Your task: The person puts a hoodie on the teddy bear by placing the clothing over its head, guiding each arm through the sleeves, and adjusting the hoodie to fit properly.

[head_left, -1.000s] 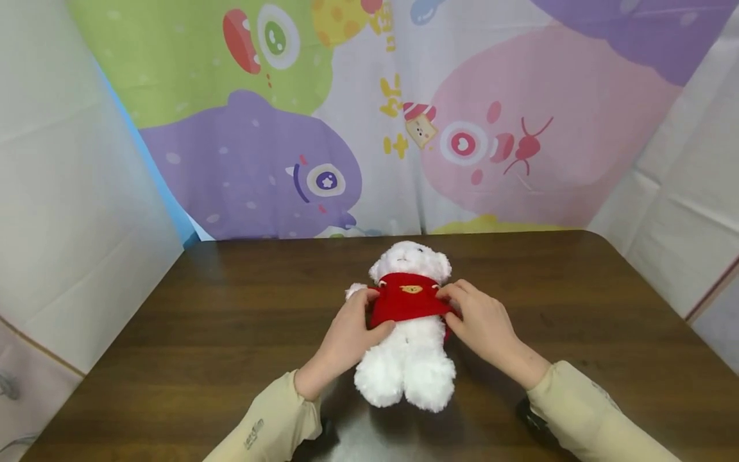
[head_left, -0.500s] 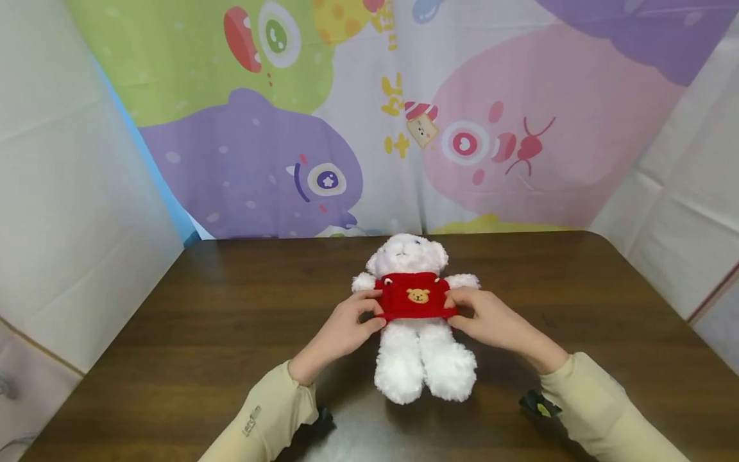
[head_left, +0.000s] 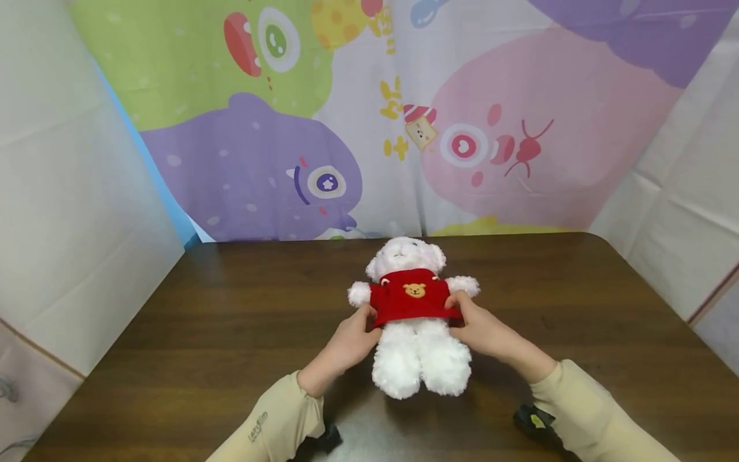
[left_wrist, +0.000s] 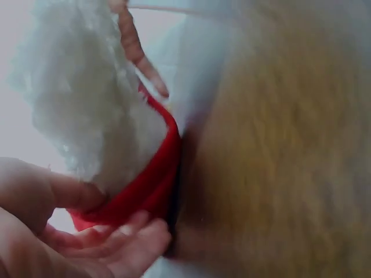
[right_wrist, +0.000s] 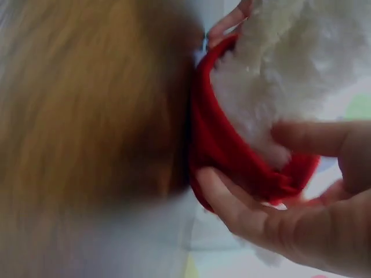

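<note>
A white plush teddy bear lies on its back, head away from me, wearing a red top with a small bear face on the chest. My left hand pinches the lower left corner of the top's hem. At the opposite corner my right hand grips the hem. The left wrist view has the thumb inside the red hem against white fur, the fingers outside. In the right wrist view the fingers lie along the outside of the red hem. Both plush arms stick out sideways.
A dark brown wooden table spreads beneath the bear. Behind its far edge hangs a cartoon-print curtain. Pale panels stand at both sides. Dark wrist devices sit under the sleeves.
The bear has turned from leaning to lying straighter, and its right-side arm has come into view. Both hands have shifted down to the hem's corners, and the front of the top lies flatter.
</note>
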`<state>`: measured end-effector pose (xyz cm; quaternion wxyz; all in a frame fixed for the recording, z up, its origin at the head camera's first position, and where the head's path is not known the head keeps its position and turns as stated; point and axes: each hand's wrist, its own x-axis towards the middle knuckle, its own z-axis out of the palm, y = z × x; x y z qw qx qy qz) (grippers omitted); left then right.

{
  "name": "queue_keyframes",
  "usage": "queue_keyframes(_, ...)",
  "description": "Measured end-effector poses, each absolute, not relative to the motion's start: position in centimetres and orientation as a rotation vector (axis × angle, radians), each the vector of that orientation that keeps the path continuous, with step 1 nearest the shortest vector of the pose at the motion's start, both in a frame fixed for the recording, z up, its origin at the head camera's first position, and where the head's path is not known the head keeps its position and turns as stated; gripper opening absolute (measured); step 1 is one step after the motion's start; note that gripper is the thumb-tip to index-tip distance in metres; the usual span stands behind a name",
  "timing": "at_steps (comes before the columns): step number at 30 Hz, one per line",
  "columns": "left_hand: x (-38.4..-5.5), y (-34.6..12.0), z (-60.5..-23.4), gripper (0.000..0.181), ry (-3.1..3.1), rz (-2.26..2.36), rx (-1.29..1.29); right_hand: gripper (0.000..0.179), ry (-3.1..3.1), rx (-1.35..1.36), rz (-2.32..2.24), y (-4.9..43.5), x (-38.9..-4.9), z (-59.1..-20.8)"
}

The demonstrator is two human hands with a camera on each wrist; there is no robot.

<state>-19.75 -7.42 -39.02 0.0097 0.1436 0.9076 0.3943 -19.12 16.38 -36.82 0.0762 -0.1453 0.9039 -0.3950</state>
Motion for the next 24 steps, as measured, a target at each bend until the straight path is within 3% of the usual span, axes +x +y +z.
queue_keyframes(9,-20.3,-7.7,-38.9,0.036,2.404,1.609,0.323,0.027,2.441,-0.321,-1.557,15.9,-19.8,-37.1)
queue_keyframes(17,-20.1,-8.0,-38.2,0.036,2.158,1.613,0.244,0.036,2.154,-0.180,-1.607,17.0,-20.0,-37.2)
queue_keyframes(24,-20.1,-7.8,-36.9,0.032,2.089,1.646,0.010,0.028,2.093,-0.122,-1.622,17.6,-19.6,-36.1)
